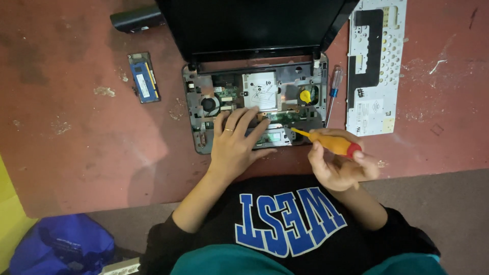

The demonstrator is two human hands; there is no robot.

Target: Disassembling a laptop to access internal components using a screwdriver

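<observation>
Overhead view of a small disassembled laptop [254,104] lying on a worn red surface [76,142], its dark screen [249,25] tilted back and its keyboard removed so that the circuit board, a round fan [209,104] at the left and a silver shield plate [261,90] at the centre were exposed. The left hand [235,145], a ring on one finger, lay flat and unclenched on the front edge of the open chassis, fingers spread over the board and grasping nothing. The right hand [337,165] was closed around the orange handle of a screwdriver with a red cap [331,142], held just in front of the laptop's right front corner; its shaft pointed left and up, with the tip at the lower right area of the board. A second screwdriver with a blue-and-clear handle [333,91] rested on the surface just beside the laptop's right edge. Further right lay the detached keyboard [376,66], turned underside up. A blue memory module [144,77] lay well to the left of the chassis, and a black cylindrical battery pack [136,19] lay near the upper left corner of the screen. A blue bag [61,244] sat at lower left.
</observation>
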